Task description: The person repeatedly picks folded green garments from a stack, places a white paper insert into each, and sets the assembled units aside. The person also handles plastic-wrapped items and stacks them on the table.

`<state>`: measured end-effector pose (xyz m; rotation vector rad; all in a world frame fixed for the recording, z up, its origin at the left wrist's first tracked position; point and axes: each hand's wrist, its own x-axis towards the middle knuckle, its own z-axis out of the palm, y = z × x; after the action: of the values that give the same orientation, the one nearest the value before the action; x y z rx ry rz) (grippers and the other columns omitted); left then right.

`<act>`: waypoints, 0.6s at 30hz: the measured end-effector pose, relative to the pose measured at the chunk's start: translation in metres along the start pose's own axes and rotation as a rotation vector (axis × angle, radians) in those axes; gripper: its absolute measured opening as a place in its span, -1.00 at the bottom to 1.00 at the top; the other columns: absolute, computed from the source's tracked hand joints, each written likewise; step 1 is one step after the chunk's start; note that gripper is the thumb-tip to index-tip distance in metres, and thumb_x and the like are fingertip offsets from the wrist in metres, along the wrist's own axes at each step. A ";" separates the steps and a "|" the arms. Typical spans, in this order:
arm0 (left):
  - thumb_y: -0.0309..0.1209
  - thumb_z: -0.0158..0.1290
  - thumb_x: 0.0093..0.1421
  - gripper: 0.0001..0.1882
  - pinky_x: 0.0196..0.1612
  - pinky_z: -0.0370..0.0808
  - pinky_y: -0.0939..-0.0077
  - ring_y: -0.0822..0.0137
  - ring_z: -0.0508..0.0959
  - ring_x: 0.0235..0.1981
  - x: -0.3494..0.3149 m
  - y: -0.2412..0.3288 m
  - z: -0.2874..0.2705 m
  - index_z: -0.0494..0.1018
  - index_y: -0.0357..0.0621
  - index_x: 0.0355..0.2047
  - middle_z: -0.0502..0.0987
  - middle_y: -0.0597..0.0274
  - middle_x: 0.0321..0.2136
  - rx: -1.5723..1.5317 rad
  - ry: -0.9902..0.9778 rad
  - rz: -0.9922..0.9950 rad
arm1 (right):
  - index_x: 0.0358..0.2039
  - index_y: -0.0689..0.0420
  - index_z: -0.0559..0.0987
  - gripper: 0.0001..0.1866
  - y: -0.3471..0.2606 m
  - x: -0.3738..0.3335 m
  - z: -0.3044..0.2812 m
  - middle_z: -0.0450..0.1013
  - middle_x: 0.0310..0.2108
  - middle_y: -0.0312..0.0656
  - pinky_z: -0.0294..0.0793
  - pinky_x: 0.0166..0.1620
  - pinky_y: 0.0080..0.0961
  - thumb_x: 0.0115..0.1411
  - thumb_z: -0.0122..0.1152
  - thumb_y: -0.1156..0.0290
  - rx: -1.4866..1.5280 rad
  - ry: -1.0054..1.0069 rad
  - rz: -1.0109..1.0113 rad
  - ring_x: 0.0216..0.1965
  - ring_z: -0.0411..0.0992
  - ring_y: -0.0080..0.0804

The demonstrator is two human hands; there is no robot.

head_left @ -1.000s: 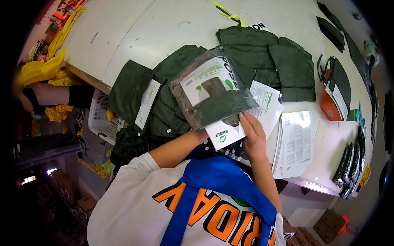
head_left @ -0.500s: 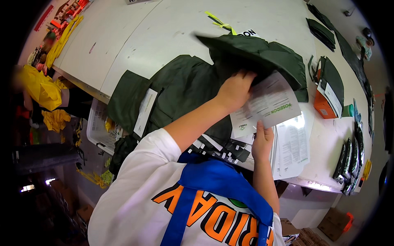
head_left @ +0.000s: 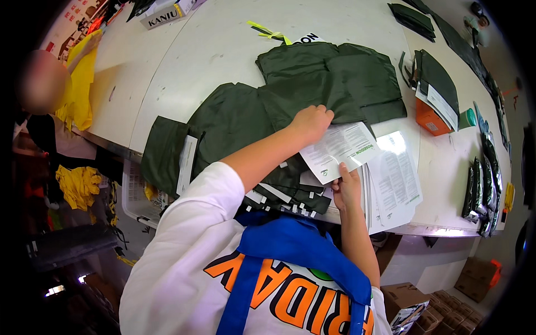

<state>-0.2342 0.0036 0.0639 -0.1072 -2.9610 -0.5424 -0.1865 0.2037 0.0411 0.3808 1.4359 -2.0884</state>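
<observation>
Folded dark green garments [head_left: 335,78] lie across the middle of the table. My left hand [head_left: 311,124] is closed at the near edge of the upper folded piece, fingers curled on its cloth. In front of that edge, a printed white leaflet [head_left: 340,146] reaches up to the garment. My right hand [head_left: 347,192] pinches the leaflet's lower edge between thumb and fingers. To the right of it lies a stack of similar printed sheets [head_left: 396,178]. Several garment edges with small white tags [head_left: 296,209] lie below my left forearm.
A white crate [head_left: 134,192] stands by the table's left edge. On the right are an orange box [head_left: 430,118] with papers, a green tape roll [head_left: 468,119] and several dark shiny packets [head_left: 483,190]. Another person handles yellow cloth [head_left: 84,84] at the far left.
The raised green flap has come down flat over the garment. My left hand has moved slightly left and down with it. The leaflet has shifted left and lies lower.
</observation>
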 end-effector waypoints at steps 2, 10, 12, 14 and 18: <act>-0.53 0.02 -0.02 -0.84 -0.26 0.48 0.23 0.06 0.50 -0.29 -0.005 0.014 -0.011 0.42 -0.19 -0.36 0.45 0.06 -0.39 -0.057 0.007 0.050 | -0.13 0.16 0.43 -0.79 0.001 -0.002 0.002 0.39 -0.49 -0.34 0.20 -0.63 -0.70 0.29 0.03 0.34 0.043 -0.013 -0.008 -0.63 0.24 -0.65; -0.51 0.02 0.00 -0.92 -0.34 0.46 0.23 0.07 0.49 -0.39 -0.026 0.054 -0.038 0.39 -0.17 -0.44 0.42 0.10 -0.47 -0.282 0.219 0.139 | -0.01 0.12 0.39 -0.71 -0.003 -0.022 -0.015 0.44 -0.20 -0.22 0.44 -0.25 -0.53 0.25 0.06 0.41 0.154 -0.085 -0.083 -0.24 0.42 -0.47; -0.52 0.03 0.00 -0.93 -0.35 0.45 0.24 0.08 0.48 -0.41 -0.035 0.066 -0.046 0.39 -0.16 -0.45 0.41 0.12 -0.47 -0.306 0.238 0.196 | 0.05 0.15 0.35 -0.61 -0.009 -0.030 -0.027 0.39 -0.01 -0.15 0.37 0.08 -0.33 0.19 0.07 0.52 0.268 -0.154 -0.061 0.08 0.33 -0.31; -0.52 0.05 -0.03 -0.91 -0.39 0.43 0.28 0.12 0.46 -0.44 -0.046 0.082 -0.056 0.39 -0.15 -0.46 0.38 0.17 -0.49 -0.325 0.288 0.278 | 0.05 0.16 0.35 -0.61 -0.019 -0.033 -0.023 0.40 -0.03 -0.15 0.39 0.06 -0.34 0.18 0.05 0.55 0.291 -0.159 -0.106 0.04 0.35 -0.30; -0.52 0.09 -0.10 -0.86 -0.45 0.41 0.38 0.20 0.45 -0.46 -0.066 0.100 -0.072 0.39 -0.14 -0.48 0.36 0.22 -0.51 -0.387 0.369 0.409 | 0.02 0.22 0.38 -0.62 -0.025 -0.033 -0.035 0.40 -0.05 -0.13 0.36 0.10 -0.33 0.15 0.05 0.56 0.245 -0.175 -0.256 0.02 0.37 -0.30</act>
<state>-0.1513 0.0680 0.1561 -0.5670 -2.3553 -0.9419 -0.1782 0.2515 0.0640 0.1064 1.1811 -2.4463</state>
